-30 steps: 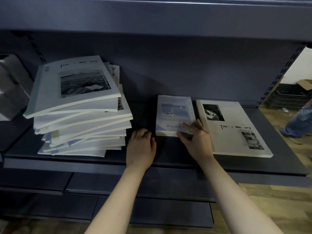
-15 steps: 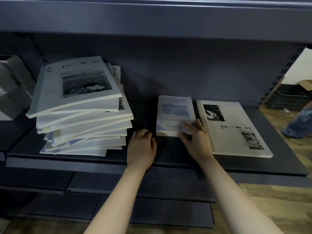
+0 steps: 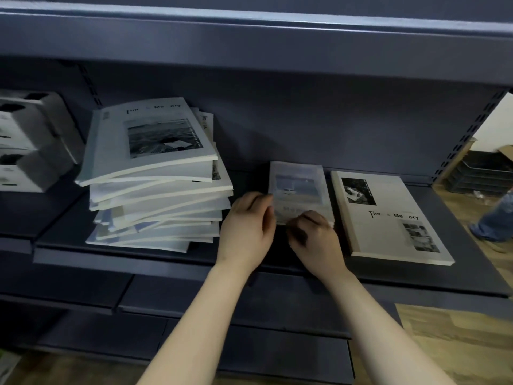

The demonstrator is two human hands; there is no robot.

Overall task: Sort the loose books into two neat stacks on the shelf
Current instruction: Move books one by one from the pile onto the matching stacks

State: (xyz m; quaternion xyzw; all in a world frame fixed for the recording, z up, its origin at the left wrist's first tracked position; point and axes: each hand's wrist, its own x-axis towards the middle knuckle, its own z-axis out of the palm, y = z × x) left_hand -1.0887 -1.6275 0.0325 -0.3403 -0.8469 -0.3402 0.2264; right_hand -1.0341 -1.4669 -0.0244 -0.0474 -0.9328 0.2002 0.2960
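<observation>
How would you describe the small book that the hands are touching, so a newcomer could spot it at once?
On the dark shelf, look between the tall untidy pile and the large white book. The small book lies flat there, with the left hand and right hand at its near end. Unlike its neighbours, it is narrow, with a bluish cover picture.
</observation>
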